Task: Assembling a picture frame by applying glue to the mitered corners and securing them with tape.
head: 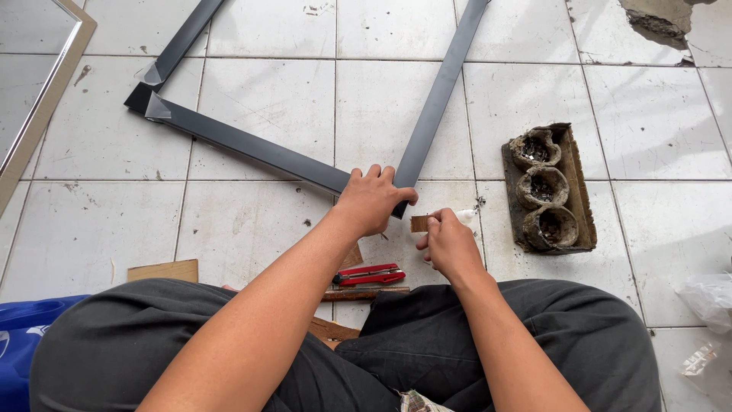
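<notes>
The left hand [372, 200] lies palm-down, fingers curled over the corner where two dark grey metal frame bars [438, 95] meet on the white tiled floor [267, 107], pressing the joint flat. The right hand [450, 246] is closed in a pinch on a small brown wood piece [419, 223], held just beside that corner; something small and white shows at its fingertips, too small to identify. The bars appear to be long, stiff, hollow profiles, probably light for their length but apt to swing or slide on smooth tile, so a hold near the joint looks soundest. The wood piece looks light and rigid and is best gripped by its edges. A red utility knife [369, 275] lies between the person's knees, near the right wrist. A worn three-cup tray [550, 191] holding small hardware stands to the right, apart from both hands. A wood offcut [163, 270] lies to the left.
</notes>
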